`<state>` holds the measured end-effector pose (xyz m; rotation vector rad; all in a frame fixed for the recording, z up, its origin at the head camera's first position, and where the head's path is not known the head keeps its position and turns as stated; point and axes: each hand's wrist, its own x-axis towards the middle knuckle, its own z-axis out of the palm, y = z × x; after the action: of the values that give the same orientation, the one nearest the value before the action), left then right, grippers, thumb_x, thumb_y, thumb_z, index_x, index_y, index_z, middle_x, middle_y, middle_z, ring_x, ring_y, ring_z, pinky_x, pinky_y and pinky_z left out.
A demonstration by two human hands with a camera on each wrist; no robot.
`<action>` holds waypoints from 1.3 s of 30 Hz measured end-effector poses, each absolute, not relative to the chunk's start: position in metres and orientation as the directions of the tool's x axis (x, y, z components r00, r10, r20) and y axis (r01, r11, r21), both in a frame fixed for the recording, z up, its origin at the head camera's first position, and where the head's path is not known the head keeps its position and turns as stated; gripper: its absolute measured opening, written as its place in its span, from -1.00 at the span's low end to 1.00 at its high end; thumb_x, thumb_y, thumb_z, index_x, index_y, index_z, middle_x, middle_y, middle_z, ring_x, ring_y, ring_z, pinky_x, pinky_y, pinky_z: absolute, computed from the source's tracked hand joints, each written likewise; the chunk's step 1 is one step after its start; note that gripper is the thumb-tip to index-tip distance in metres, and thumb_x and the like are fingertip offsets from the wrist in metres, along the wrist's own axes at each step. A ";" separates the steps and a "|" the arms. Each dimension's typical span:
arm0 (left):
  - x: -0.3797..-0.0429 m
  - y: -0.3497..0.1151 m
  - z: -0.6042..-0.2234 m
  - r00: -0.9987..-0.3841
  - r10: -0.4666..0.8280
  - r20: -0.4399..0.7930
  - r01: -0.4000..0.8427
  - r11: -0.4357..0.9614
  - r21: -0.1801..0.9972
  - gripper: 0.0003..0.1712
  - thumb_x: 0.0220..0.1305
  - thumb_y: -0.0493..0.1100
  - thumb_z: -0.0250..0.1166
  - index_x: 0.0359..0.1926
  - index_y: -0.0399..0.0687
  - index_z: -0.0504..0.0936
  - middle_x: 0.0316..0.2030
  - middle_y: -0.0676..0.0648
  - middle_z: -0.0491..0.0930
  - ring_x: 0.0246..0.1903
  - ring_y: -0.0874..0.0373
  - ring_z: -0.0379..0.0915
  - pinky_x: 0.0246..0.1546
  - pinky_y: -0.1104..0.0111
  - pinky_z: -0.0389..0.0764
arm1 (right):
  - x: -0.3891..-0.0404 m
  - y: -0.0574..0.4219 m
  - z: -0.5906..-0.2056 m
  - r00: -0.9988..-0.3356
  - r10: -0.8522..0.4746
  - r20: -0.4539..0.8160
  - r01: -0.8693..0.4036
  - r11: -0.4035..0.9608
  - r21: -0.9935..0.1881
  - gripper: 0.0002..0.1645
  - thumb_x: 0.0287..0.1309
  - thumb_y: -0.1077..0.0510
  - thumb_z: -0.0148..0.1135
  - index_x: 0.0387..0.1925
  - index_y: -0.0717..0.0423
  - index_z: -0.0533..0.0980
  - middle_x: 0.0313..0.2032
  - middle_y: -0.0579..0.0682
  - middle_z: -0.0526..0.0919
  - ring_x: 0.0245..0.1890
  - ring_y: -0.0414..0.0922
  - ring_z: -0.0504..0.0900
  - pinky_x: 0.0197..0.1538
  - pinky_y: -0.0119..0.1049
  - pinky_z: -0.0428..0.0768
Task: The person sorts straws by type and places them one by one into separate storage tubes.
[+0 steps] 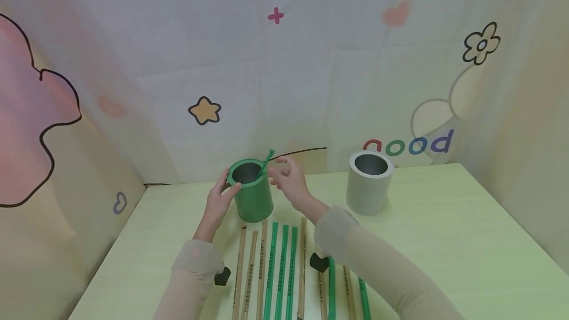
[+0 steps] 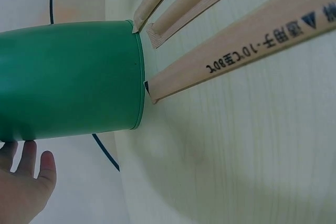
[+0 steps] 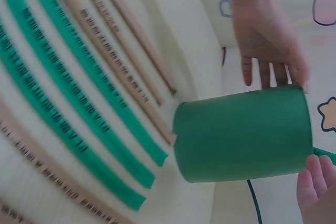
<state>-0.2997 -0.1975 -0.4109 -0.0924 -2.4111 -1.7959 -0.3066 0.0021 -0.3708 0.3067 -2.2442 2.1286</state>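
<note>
A green canister (image 1: 253, 199) stands upright near the back of the table. My left hand (image 1: 218, 206) holds it at the left of the rim, thumb on the near side and fingers farther round. One green wrapped straw (image 1: 268, 159) leans in the canister, its top sticking out over the right of the rim. Just right of that straw is my right hand (image 1: 291, 181), fingers loosely bent with nothing between them; its fingertips (image 3: 315, 169) are close to the rim. Brown wrapped straws (image 2: 236, 51) and green wrapped straws (image 3: 58, 72) lie in a row in front of the canister.
A white canister (image 1: 368, 191) with a dark inside stands farther right. Behind the table (image 1: 444, 241) hangs a printed cloth (image 1: 284, 88). My right forearm crosses above the right-hand straws and partly hides them.
</note>
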 end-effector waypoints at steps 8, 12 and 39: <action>-0.298 -0.198 -0.411 -0.989 -0.026 0.144 0.130 0.296 0.946 -0.23 0.21 0.05 0.09 0.36 0.11 -0.06 0.35 -0.01 -0.02 0.27 0.02 0.02 0.18 -0.02 0.13 | -0.290 0.019 -0.382 -0.959 -0.270 0.085 -0.140 0.192 -0.971 -0.44 0.12 0.07 0.13 0.15 0.06 0.23 -0.17 0.16 0.55 -0.36 -0.01 0.61 -0.33 -0.27 0.56; -0.298 -0.199 -0.411 -0.989 -0.025 0.143 0.129 0.295 0.947 -0.23 0.22 0.04 0.09 0.36 0.11 -0.06 0.35 -0.01 -0.02 0.27 0.02 0.03 0.20 -0.01 0.12 | -0.282 0.031 -0.383 -0.937 -0.346 0.050 -0.131 0.215 -0.968 -0.42 0.11 0.08 0.13 0.16 0.08 0.21 -0.18 0.18 0.53 -0.38 -0.07 0.60 -0.32 -0.24 0.58; -0.300 -0.199 -0.412 -0.991 -0.016 0.136 0.126 0.290 0.949 -0.23 0.22 0.06 0.08 0.36 0.12 -0.08 0.35 0.01 -0.03 0.28 0.03 0.01 0.21 -0.01 0.09 | -0.245 0.123 -0.411 -0.905 -0.389 -0.172 0.031 0.343 -0.939 -0.45 0.10 0.15 0.12 0.09 0.22 0.18 -0.33 0.14 0.49 -0.44 0.00 0.56 -0.44 -0.23 0.58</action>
<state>-0.2998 -0.1988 -0.4120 -0.1037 -2.4249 -1.8011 -0.2454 0.1227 -0.4106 0.4011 -2.8567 2.0126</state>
